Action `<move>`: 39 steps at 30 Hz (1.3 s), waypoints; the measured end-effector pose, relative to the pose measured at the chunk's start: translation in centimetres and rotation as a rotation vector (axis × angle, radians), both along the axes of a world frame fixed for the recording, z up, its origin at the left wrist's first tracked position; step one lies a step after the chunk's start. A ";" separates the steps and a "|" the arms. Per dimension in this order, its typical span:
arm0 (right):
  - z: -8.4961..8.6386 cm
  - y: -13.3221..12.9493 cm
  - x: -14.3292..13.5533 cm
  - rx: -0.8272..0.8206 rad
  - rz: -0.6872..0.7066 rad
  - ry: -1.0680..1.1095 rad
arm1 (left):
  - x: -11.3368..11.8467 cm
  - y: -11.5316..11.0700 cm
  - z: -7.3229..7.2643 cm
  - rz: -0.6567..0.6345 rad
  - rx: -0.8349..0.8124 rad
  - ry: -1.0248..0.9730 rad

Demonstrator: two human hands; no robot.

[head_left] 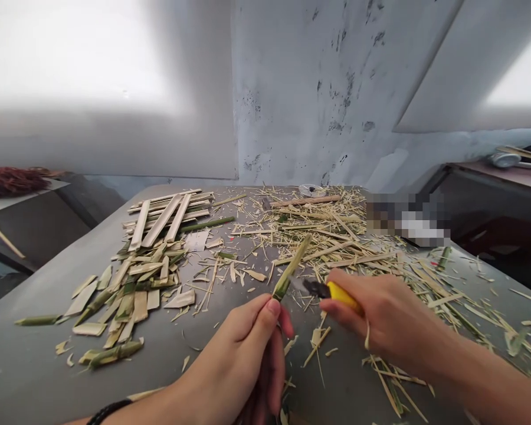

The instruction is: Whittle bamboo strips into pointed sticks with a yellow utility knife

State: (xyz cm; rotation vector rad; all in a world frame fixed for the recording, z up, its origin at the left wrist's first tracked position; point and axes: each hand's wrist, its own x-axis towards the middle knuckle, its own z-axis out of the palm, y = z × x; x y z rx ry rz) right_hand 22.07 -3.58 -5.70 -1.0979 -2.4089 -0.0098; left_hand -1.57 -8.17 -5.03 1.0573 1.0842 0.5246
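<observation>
Near the middle of the head view, my left hand (259, 336) pinches the lower end of a green and pale bamboo piece (292, 267), which tilts up and to the right. My right hand (367, 301) is closed around the yellow handle of a knife (343, 295). Its dark front part and blurred blade point left, close beside the bamboo piece; whether they touch is hard to tell. Bamboo shavings (318, 342) lie on the grey table (159, 378) beneath and between the hands.
Long split bamboo strips (161, 219) are stacked at the back left, with short bamboo pieces (128, 304) heaped in front. Thin shavings (336, 236) cover the back and right. A clear round dish (312, 190) stands near the wall. A pixelated patch hides something at the back right.
</observation>
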 end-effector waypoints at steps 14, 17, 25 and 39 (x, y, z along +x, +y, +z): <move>-1.4 0.9 -1.1 0.288 -0.054 -0.145 | -1.0 1.0 0.9 0.093 -0.094 -0.456; -1.0 1.7 -1.4 0.369 -0.113 -0.191 | -1.0 1.5 1.7 0.118 -0.119 -0.510; 3.0 5.1 4.7 0.189 -0.690 -0.252 | -0.8 -0.8 0.6 -0.069 -0.217 -0.590; 1.4 -1.5 -1.5 0.184 0.033 -0.005 | -0.4 -0.5 1.0 0.062 -0.107 -0.642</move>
